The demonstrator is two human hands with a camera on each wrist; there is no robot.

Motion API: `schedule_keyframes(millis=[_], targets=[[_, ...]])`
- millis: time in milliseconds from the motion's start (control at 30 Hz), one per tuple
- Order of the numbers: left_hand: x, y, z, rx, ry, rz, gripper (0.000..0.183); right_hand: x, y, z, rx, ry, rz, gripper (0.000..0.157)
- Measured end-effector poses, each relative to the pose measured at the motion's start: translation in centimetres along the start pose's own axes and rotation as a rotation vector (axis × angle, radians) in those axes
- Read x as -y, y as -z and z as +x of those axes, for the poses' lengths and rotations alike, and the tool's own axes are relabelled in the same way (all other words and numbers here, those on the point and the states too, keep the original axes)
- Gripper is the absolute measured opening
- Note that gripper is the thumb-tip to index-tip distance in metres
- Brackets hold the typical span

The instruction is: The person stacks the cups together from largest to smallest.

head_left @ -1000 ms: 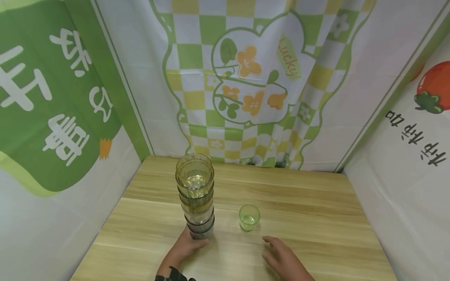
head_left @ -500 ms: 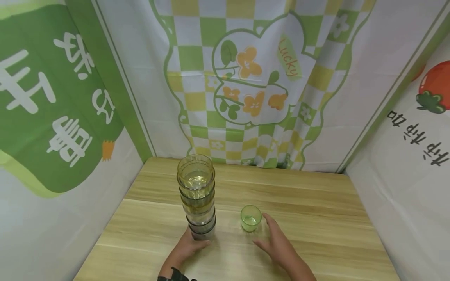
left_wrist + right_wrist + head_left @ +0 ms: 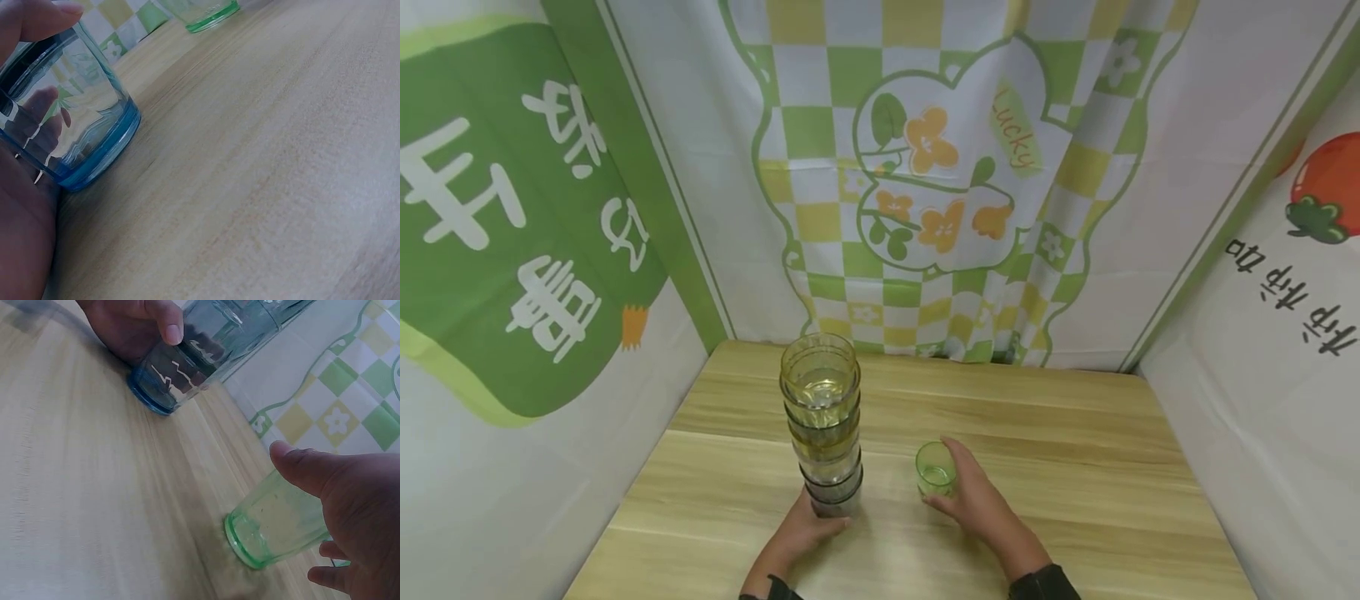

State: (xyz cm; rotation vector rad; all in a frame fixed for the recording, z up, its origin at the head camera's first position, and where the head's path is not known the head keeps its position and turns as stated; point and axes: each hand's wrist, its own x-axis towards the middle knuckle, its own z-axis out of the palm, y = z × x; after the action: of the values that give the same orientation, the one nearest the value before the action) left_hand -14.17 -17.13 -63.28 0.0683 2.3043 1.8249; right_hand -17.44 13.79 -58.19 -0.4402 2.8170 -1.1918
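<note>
A tall stack of nested clear cups (image 3: 822, 433), yellowish at the top and grey-blue lower down, stands upright on the table. My left hand (image 3: 801, 533) holds its lowest cup, thumb at the near side. That cup has a blue-tinted base (image 3: 103, 153) in the left wrist view, and fingers show through its wall. To the right of the stack, a single green cup (image 3: 934, 471) stands upright with its mouth up. Around its right side curls my right hand (image 3: 981, 500), fingers at the back and thumb (image 3: 303, 465) at the near side.
The wood-grain table (image 3: 1060, 433) carries both the stack and the green cup. Behind it hangs a green-and-yellow checked cloth (image 3: 940, 300). Printed white panels enclose the left and right sides, one bearing a red tomato picture (image 3: 1330, 183).
My right hand has moved forward and left from beside the green cup to curl around it. My left hand stays at the bottom of the stack. The view shifts slightly.
</note>
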Motion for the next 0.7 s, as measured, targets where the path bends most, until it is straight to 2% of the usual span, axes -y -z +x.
schedule_keyframes(millis=[200, 433, 567, 700], targets=[[0.1, -0.3, -0.2, -0.019, 0.007, -0.036, 0.092, 0.4, 0.2, 1.6, 0.073, 0.005, -0.034, 0.098], [0.0, -0.5, -0.4, -0.007, 0.023, -0.048, 0.094, 1.0, 0.5, 3.2, 0.149, 0.078, -0.170, 0.096], [0.0, -0.3, -0.3, -0.002, 0.015, -0.035, 0.095, 1.7, 0.5, 3.9, 0.188, 0.114, -0.246, 0.084], [-0.2, -0.1, -0.2, -0.003, 0.005, -0.034, 0.094, 2.1, 0.3, 4.2, 0.218, 0.162, -0.380, 0.068]])
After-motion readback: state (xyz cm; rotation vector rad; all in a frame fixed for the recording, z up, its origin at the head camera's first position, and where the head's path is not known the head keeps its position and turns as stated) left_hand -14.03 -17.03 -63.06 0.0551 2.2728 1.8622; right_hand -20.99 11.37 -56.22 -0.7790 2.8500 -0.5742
